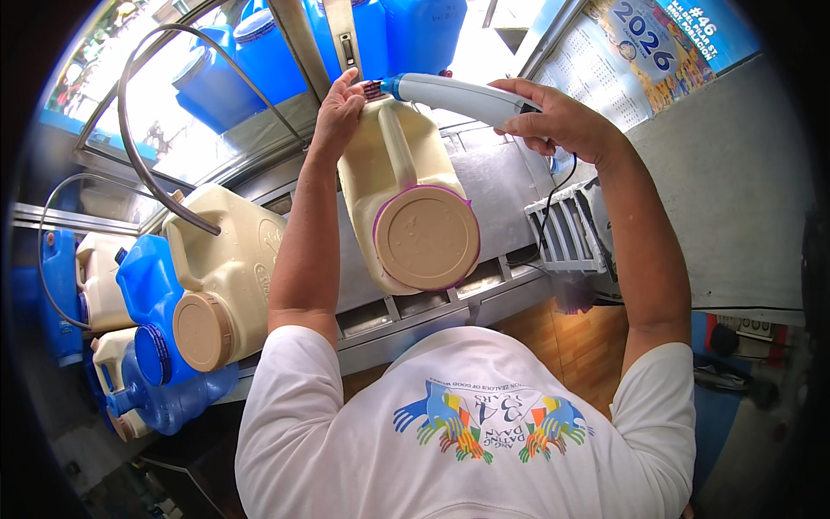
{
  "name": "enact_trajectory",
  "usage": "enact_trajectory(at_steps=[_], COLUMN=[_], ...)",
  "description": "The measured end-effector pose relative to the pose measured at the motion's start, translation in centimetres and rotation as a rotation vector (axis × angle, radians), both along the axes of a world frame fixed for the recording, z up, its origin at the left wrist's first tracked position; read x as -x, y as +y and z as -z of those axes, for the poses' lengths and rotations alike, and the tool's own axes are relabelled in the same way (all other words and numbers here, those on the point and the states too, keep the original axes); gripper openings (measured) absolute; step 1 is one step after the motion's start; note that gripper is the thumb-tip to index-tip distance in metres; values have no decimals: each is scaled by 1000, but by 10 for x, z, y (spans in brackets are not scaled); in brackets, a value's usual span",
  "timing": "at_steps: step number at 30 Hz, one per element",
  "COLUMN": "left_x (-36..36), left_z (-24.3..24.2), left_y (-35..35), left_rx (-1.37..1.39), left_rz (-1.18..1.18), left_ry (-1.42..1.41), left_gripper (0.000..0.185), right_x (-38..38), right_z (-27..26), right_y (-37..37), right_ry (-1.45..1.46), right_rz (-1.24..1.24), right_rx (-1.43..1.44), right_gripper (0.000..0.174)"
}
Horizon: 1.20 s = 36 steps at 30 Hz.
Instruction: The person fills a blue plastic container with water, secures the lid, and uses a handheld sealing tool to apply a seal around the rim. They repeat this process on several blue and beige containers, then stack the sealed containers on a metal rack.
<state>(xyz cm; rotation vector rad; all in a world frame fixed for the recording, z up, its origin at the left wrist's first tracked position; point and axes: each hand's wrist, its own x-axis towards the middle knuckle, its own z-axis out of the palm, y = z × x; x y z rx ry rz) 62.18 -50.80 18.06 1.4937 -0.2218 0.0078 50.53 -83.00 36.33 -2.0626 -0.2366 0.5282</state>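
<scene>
A cream plastic water jug (363, 194) rests before me on a metal counter, its wide round cap (428, 237) towards me. Purple film rings the cap's edge. At the far end, a dark printed band (373, 90) surrounds the small spout. My left hand (340, 107) is at the band with bent fingers; whether they grip it is hidden. My right hand (564, 120) grips a grey hand-held heat gun (454, 97), fingers wrapped around its rear end. The gun's blue nozzle (391, 86) points left, close against the band.
Left of me stand another cream jug (240, 240) with a hose (139, 156) in its opening, a blue jug (152, 272) and a clear blue bottle (175, 396). Blue containers (272, 58) stand behind the metal frame. A cord (561, 185) hangs by a white slatted rack (570, 227).
</scene>
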Motion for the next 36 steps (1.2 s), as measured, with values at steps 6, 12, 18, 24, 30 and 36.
enact_trajectory(at_steps=[6,12,18,24,30,36], left_x=[9,9,7,3,-4,-5], left_z=[-11,-11,-12,-7,2,4], left_y=[0,-2,0,0,4,4], left_rx=[-28,57,-95,8,-73,-31], left_rz=[6,26,-7,42,-42,48], left_ry=[59,26,75,36,61,69], left_gripper=[61,59,60,64,60,49], right_x=[-5,-15,-23,-28,-25,-19], right_z=[-7,-13,-19,-25,-31,-32], right_y=[0,2,6,11,11,9], right_ry=[-1,-1,-34,-103,-92,-104], right_rz=[23,-37,-66,-51,-78,-69], right_rx=[39,55,109,207,135,175], right_gripper=[82,82,81,78,78,77])
